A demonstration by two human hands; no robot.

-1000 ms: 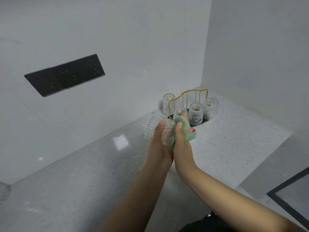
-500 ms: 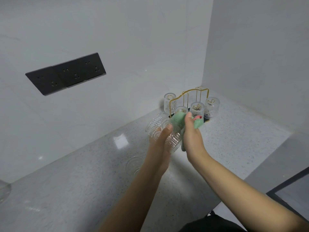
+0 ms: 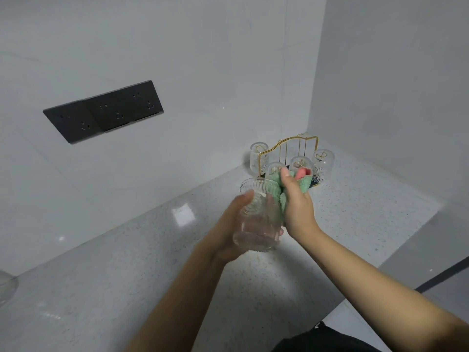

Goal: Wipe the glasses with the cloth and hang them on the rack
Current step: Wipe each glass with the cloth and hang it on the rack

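**benchwatcher:** What's your head cam showing right now? Where's the glass?

**remote_op:** It's up in the air over the speckled counter (image 3: 127,288), not resting on anything. The left hand (image 3: 228,232) is curled around the ribbed glass (image 3: 258,217) from the left side, fingers wrapped behind it, thumb up near the far end. The glass is tilted, with one end towards me and the other pointing away at the rack.

**benchwatcher:** And the other hand?

**remote_op:** The right hand (image 3: 297,207) is bunched around the green cloth (image 3: 303,185), pressing it against the right side of the glass. There's a pink bit of the cloth poking out on top. So both hands are closed on something, neither is loose.

**benchwatcher:** Rack status?

**remote_op:** The gold wire rack (image 3: 289,148) sits in the far corner of the counter, just behind the hands. I count four glasses on it upside down: one at the back left (image 3: 258,156), two in front (image 3: 275,170) (image 3: 300,162) and one at the right (image 3: 323,158). The cloth hides part of the front ones, so I can't tell exactly how they sit on the pegs.

**benchwatcher:** Anything else around?

**remote_op:** A black socket panel (image 3: 104,111) on the left wall, and the edge of something clear (image 3: 6,285) at the far left of the counter. It's cut off, so I can't say what it is.
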